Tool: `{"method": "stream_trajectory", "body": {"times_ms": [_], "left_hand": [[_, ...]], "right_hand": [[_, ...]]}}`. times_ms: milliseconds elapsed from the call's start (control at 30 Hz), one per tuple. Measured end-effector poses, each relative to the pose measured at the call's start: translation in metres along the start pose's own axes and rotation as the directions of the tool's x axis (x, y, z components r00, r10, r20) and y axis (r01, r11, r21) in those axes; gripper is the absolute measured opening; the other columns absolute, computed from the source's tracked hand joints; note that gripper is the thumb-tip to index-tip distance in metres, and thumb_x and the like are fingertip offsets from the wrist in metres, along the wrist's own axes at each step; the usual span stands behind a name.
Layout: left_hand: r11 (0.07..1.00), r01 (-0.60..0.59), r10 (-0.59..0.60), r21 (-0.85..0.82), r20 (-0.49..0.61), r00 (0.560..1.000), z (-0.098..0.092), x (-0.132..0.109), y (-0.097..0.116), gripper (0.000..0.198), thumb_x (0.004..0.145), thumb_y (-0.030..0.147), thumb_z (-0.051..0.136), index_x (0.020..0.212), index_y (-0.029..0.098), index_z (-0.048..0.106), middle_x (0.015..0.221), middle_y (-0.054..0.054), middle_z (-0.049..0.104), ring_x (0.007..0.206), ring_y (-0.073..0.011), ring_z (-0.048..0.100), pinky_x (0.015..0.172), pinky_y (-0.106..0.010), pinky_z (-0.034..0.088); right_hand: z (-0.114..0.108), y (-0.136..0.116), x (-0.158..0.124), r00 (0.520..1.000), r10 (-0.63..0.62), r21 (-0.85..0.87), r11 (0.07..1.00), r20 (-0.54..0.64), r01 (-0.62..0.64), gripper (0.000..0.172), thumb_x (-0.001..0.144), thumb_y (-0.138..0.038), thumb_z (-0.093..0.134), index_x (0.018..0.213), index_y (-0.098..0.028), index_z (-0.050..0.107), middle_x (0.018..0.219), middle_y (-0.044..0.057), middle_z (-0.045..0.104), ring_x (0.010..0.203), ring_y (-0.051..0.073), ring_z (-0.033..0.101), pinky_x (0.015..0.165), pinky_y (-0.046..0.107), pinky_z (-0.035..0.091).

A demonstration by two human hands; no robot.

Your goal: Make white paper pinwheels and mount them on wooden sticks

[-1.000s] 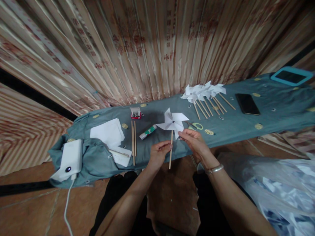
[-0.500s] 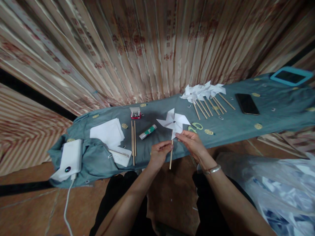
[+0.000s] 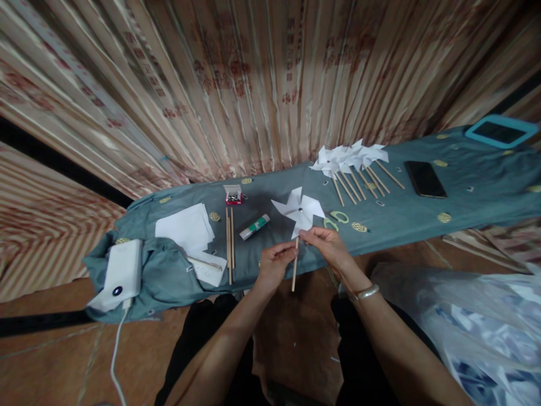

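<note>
Pinching the wooden stick (image 3: 294, 276): left hand (image 3: 274, 265), lower centre of frame. Paper pinwheel (image 3: 301, 210) above it, centre; right hand (image 3: 328, 243) at its lowest blade (image 3: 298, 225), pinch or mere touch unclear. Probably feather-light, easily creased; stick stiffer, safer hold.

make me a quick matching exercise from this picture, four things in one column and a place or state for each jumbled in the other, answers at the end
Column one
1. left hand
2. right hand
3. small red box
4. black phone

Column two
A. lies to the right of the bunched pinwheels
B. pinches the wooden stick
C. open, with small shiny pieces inside
D. touches the lower blade of the held pinwheel

Pairs: 1-B, 2-D, 3-C, 4-A
</note>
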State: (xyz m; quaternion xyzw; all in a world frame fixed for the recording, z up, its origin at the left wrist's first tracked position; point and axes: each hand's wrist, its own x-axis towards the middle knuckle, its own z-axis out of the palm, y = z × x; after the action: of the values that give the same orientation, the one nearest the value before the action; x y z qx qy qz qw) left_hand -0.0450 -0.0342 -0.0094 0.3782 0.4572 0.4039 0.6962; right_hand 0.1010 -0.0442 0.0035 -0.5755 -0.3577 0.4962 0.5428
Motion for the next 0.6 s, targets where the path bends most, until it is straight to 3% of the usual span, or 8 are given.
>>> {"method": "stream_trajectory", "body": {"times_ms": [200,300,400,600], "left_hand": [[1.000,0.003,-0.003,0.009,-0.008,1.000,-0.002,0.000,0.000,0.031,0.051,0.031,0.088,0.077,0.017,0.079,0.070,-0.003,0.074,0.063,-0.0114,0.061,0.067,-0.024,0.050],[1.000,0.017,-0.017,0.004,-0.001,1.000,-0.001,0.000,-0.002,0.032,0.050,0.032,0.088,0.077,0.016,0.079,0.070,-0.003,0.074,0.063,-0.0119,0.062,0.068,-0.025,0.051],[0.999,0.034,-0.034,-0.009,0.004,0.999,-0.001,0.000,-0.003,0.032,0.049,0.032,0.088,0.075,0.017,0.078,0.069,-0.003,0.073,0.062,-0.0120,0.061,0.068,-0.025,0.050],[0.999,0.043,-0.043,0.003,0.015,0.999,-0.001,-0.003,-0.004,0.030,0.049,0.031,0.088,0.074,0.017,0.078,0.069,-0.003,0.073,0.062,-0.0127,0.061,0.068,-0.026,0.051]], "right_hand": [[-0.019,0.000,0.005,0.996,0.002,-0.092,0.996,-0.094,-0.011,0.048,0.058,-0.070,0.074,0.054,-0.022,0.070,0.063,0.002,0.069,0.062,0.015,0.057,0.064,0.029,0.043],[-0.030,-0.001,0.009,0.976,-0.040,-0.080,0.996,-0.213,0.023,0.052,0.058,-0.073,0.072,0.051,-0.021,0.068,0.068,0.004,0.072,0.069,0.017,0.062,0.065,0.029,0.043],[-0.038,-0.002,0.013,0.939,-0.122,-0.105,0.990,-0.321,0.093,0.053,0.060,-0.071,0.073,0.045,-0.021,0.063,0.061,0.004,0.070,0.063,0.016,0.060,0.063,0.029,0.043],[-0.047,-0.002,0.015,0.880,-0.279,-0.165,0.959,-0.384,0.231,0.046,0.070,-0.059,0.073,0.047,-0.021,0.063,0.056,0.001,0.066,0.061,0.016,0.060,0.067,0.030,0.045]]}}
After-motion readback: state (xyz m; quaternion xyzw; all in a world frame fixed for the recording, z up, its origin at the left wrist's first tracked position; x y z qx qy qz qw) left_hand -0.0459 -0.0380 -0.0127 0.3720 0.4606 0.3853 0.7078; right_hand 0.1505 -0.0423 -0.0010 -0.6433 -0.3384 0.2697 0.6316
